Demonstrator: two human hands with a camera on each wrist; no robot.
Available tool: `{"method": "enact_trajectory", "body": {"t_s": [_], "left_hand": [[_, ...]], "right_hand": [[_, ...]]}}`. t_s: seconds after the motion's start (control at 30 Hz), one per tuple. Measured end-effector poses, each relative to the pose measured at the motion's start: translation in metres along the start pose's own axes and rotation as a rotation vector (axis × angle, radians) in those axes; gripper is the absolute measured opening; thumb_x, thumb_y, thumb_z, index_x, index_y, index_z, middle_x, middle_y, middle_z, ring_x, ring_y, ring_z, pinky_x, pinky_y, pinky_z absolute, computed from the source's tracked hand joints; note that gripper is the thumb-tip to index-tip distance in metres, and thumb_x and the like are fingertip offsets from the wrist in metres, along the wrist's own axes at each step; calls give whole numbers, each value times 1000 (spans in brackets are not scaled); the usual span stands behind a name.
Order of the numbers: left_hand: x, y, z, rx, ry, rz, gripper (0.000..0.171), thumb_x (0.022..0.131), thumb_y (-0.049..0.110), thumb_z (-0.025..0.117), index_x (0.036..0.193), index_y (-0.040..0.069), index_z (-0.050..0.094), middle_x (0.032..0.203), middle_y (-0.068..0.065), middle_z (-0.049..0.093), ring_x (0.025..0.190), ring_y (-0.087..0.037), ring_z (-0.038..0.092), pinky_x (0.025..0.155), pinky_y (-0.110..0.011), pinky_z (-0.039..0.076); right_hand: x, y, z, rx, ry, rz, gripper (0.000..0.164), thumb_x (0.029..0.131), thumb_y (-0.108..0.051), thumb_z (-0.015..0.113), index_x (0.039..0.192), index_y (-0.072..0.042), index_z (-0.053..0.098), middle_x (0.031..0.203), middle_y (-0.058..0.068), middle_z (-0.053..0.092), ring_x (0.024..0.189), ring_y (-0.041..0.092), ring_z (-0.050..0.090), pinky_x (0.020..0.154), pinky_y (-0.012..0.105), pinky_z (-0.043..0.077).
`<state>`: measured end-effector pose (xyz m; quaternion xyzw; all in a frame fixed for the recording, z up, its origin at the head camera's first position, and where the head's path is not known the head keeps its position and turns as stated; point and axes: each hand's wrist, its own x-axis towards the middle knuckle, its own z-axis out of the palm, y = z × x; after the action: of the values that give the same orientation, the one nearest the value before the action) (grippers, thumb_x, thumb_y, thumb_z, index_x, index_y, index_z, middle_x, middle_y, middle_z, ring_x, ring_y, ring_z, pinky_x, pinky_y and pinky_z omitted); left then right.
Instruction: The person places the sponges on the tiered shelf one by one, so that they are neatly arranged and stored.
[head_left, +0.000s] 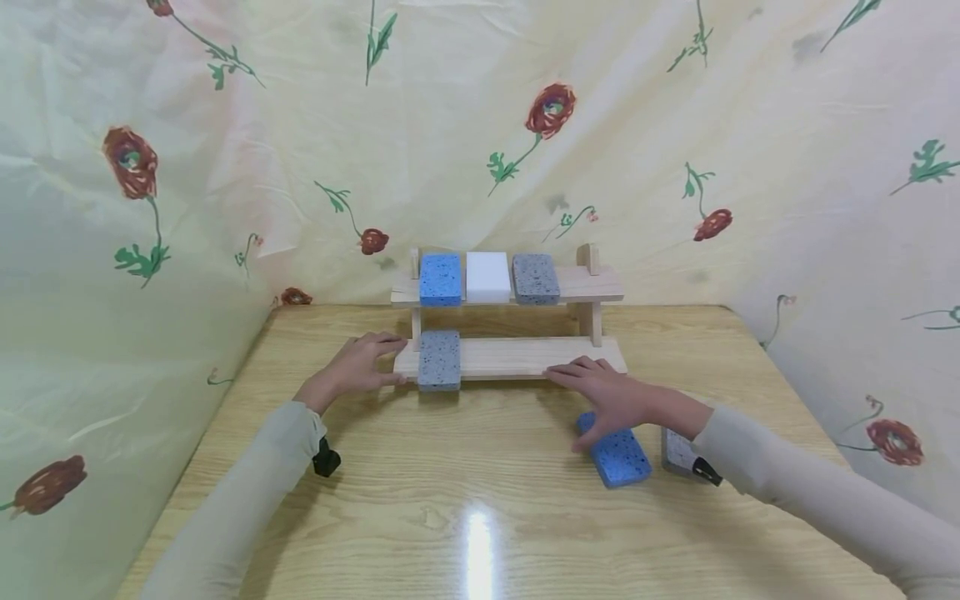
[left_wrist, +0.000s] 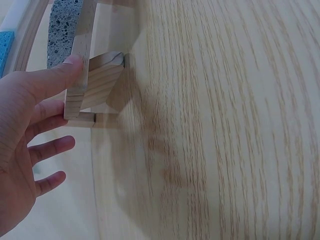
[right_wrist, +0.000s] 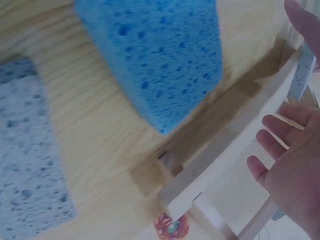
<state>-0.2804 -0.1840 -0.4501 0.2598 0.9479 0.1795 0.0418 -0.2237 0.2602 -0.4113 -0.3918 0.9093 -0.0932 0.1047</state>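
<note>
A two-tier wooden shelf [head_left: 517, 358] stands at the back of the table. My left hand [head_left: 360, 367] pinches its lower board at the left end; in the left wrist view the thumb [left_wrist: 72, 64] presses the board's edge, other fingers spread. A grey sponge [head_left: 439, 361] lies on that board beside the hand. My right hand [head_left: 611, 396] hovers with extended fingers near the board's right front, partly over a loose blue sponge [head_left: 622, 462]; it holds nothing. Behind that wrist lies a grey sponge [head_left: 678, 452], partly hidden.
On the upper board sit a blue sponge [head_left: 440, 279], a white sponge [head_left: 487, 277] and a grey sponge [head_left: 536, 279] in a row. Floral cloth [head_left: 465, 183] hangs behind and at both sides of the wood-grain table [head_left: 405, 500].
</note>
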Motion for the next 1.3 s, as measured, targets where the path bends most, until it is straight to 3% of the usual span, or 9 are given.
{"method": "enact_trajectory", "body": {"t_s": [0.47,0.6,0.77,1.03,1.3], "left_hand": [[0,0,0,-11,-5,-6,73,93,42,74,153,9,47,156,-16,47,144,-41,42,115,-68,29],[0,0,0,-12,-8,-10,73,93,42,74,153,9,48,156,-16,47,144,-41,42,115,-68,28],[1,-1,1,-7,-10,-12,73,93,43,73,153,9,47,156,-17,47,144,-42,42,115,-69,27],[3,-2,0,-4,-6,-1,74,93,43,74,153,8,47,157,-17,46,144,-41,42,115,-66,30],[3,-4,1,5,-5,9,73,93,41,74,152,7,47,156,-18,47,144,-41,43,114,-68,30]], "right_hand": [[-25,16,10,10,-50,-19,118,64,-56,92,155,-4,39,158,16,43,132,32,42,102,64,35],[-32,18,11,17,-46,-32,118,63,-57,92,154,-2,41,156,19,45,136,40,42,104,67,33],[-41,21,10,31,-74,13,121,61,-58,93,154,0,41,157,22,43,143,52,33,109,71,27],[-57,29,9,21,-63,62,124,57,-64,92,152,-1,43,154,19,46,140,46,36,105,71,31],[-65,33,10,50,-60,62,120,58,-61,94,151,-2,45,153,19,47,134,39,40,101,73,32]]}}
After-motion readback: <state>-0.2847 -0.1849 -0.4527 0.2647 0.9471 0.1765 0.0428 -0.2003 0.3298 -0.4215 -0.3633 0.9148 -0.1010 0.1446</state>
